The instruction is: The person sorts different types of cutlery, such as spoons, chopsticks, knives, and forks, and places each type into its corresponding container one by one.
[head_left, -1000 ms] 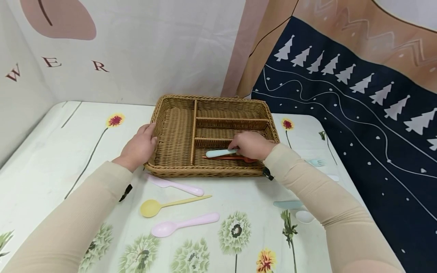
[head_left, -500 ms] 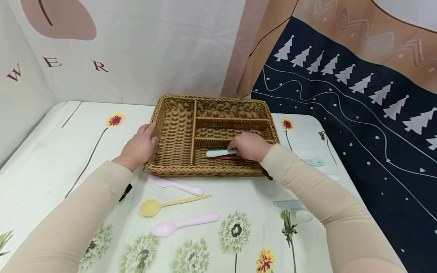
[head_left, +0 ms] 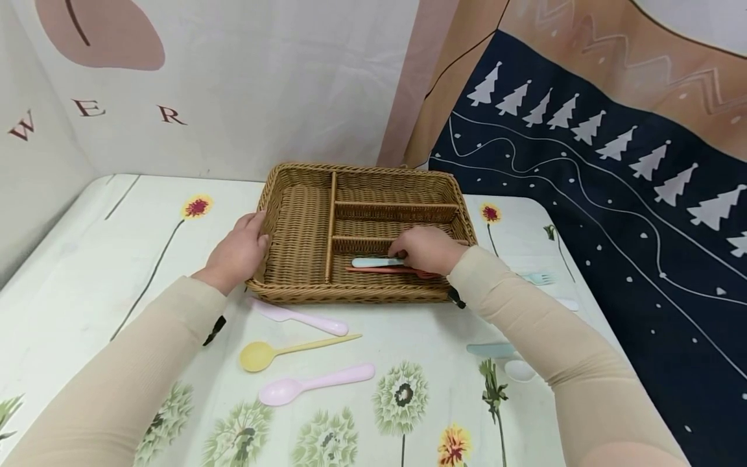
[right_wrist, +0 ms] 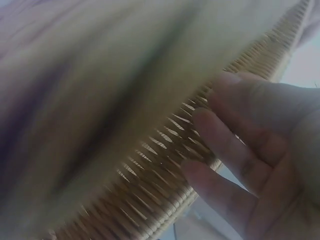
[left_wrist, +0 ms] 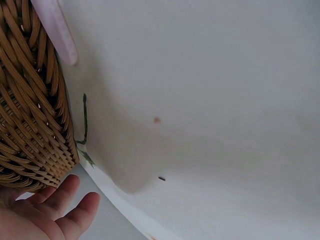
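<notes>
In the head view, my left hand (head_left: pixel 238 248) grips the left rim of a brown wicker cutlery basket (head_left: pixel 296 296). Its lower fingers (left_wrist: pixel 80 210) show outside the basket's corner in the left wrist view. My right hand (head_left: pixel 430 249) reaches into the front right compartment and pinches a utensil with a light blue handle (head_left: pixel 372 262). The far end of that utensil is hidden by the hand, so I cannot tell its kind. An orange-red utensil (head_left: pixel 382 270) lies along the compartment floor just in front of it. Several right fingers (right_wrist: pixel 215 185) appear loosely bent beside the wicker wall.
A pink knife (head_left: pixel 315 322), a yellow spoon (head_left: pixel 258 356) and a pink spoon (head_left: pixel 283 392) lie before the basket. To the right are a light blue fork (head_left: pixel 538 278), a pale blue utensil (head_left: pixel 490 350) and a white spoon bowl (head_left: pixel 519 370), partly under my right sleeve.
The light blue handle's right end has sunk slightly, so it lies more level and closer to the orange-red utensil. My left hand and the basket have stayed put.
</notes>
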A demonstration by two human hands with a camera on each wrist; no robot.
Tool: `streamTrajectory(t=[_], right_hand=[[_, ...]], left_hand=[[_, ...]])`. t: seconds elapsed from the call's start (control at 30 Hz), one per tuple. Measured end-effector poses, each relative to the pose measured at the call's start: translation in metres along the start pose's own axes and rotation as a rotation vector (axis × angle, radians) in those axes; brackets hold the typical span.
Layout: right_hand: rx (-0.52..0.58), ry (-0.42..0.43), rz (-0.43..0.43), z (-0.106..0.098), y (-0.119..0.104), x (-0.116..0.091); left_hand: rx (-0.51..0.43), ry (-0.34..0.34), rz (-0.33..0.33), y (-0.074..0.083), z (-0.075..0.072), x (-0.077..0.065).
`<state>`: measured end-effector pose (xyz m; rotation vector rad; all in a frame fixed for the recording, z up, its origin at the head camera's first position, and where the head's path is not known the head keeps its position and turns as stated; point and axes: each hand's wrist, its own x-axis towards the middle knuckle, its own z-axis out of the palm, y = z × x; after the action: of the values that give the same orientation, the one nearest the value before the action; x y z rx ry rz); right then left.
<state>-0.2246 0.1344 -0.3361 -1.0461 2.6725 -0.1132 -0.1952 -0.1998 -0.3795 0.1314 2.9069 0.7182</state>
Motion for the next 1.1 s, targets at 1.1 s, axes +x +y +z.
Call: streamTrajectory(t=[1.1], right_hand=[[0.704,0.280,0.299,-0.022,0.055,-0.060]], left_hand=[[-0.005,0.007,-0.006,-0.001,0.001,0.000]])
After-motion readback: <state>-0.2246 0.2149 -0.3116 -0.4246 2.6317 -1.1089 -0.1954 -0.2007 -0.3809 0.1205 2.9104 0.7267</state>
